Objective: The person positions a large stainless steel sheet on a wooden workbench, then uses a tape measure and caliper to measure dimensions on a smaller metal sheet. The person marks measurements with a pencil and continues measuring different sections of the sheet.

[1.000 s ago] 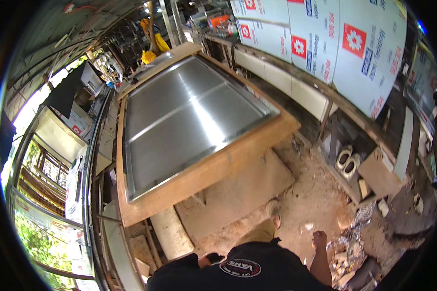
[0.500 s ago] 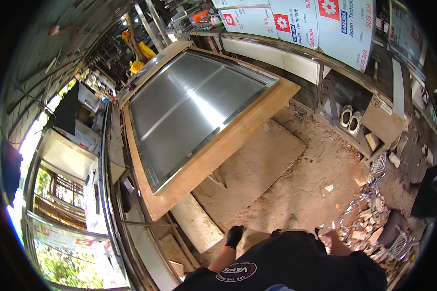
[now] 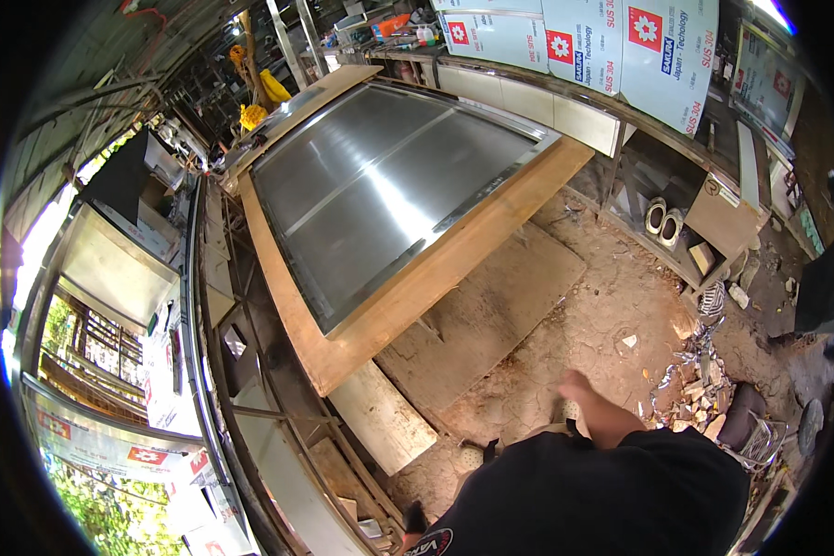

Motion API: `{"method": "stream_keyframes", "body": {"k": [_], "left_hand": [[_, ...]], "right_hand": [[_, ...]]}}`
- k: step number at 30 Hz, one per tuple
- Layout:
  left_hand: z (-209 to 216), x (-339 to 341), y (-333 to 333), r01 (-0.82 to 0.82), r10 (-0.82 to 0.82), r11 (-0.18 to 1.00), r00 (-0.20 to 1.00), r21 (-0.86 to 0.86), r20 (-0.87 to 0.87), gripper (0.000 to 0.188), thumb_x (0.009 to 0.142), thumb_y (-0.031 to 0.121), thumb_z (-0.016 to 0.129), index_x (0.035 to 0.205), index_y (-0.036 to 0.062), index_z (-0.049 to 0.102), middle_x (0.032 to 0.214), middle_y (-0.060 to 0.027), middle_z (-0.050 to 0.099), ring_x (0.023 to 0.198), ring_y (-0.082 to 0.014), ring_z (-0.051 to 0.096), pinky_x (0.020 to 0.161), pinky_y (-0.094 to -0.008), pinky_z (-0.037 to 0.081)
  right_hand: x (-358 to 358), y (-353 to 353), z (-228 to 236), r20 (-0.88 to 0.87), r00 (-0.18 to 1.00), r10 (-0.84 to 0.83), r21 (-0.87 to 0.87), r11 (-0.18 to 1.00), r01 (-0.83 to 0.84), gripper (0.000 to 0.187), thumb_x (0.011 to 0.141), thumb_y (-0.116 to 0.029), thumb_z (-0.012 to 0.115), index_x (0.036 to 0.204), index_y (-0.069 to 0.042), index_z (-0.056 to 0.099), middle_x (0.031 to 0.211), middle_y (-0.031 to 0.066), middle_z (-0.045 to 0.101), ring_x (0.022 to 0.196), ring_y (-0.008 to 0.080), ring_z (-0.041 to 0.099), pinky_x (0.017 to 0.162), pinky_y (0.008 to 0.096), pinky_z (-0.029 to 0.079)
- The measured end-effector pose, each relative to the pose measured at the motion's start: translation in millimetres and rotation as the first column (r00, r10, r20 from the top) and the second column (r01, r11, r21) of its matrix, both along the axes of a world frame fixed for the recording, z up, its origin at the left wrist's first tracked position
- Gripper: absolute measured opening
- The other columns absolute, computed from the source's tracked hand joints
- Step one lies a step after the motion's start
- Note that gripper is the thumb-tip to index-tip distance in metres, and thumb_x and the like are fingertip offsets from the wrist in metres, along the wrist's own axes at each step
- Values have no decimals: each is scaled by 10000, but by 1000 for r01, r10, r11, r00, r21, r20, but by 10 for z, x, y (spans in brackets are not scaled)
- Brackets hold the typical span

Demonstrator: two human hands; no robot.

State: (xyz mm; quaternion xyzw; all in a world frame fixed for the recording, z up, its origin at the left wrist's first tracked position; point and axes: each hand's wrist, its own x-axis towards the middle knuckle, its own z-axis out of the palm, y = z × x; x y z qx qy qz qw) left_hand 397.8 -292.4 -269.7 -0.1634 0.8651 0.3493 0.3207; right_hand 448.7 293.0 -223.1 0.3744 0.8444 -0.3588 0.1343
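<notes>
Metal panel, silvery, glare-streaked, with a pale crossline (left grip and right grip: state unclear in this view).

The metal panel is silver-grey, the board tan, the shirt black, the bundle seemingly striped

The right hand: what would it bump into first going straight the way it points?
Probably the tabletop's wooden edge, after the right hand passes over the flat brown board on the ground; depth is unclear.
</notes>
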Motion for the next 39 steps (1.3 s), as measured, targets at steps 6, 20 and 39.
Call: {"method": "stream_keyframes", "body": {"k": [6, 20, 39], "left_hand": [[-93, 6, -273, -209, 198, 973, 973, 97, 117, 410, 911, 408, 622, 727, 44, 668, 620, -122, 610, 599, -255, 581, 589, -435, 439], [-351, 74, -632, -371, 327, 894, 923, 252, 203, 338, 918, 365, 637, 727, 87, 617, 604, -80, 566, 554, -224, 551, 536, -403, 432], [-307, 140, -252, -626, 551, 744, 773, 236, 314, 281, 927, 308, 656, 726, 145, 547, 582, -24, 505, 494, -183, 510, 464, -359, 424]], "right_hand": [[-191, -979, -47, 71, 995, 71, 14, 997, -72, 415, 803, -334, 675, 1094, -45, 742, 1100, 273, 677, 1038, 416, 663, 927, 431, 554], [-586, -1210, 116, 140, 942, 305, 99, 942, -320, 400, 763, -366, 721, 949, -14, 761, 931, 191, 743, 923, 378, 705, 841, 437, 550], [-1073, -885, 350, 129, 927, 352, -16, 936, -353, 469, 706, -265, 790, 1118, -47, 735, 1120, 202, 721, 1079, 365, 679, 907, 433, 551]]}}
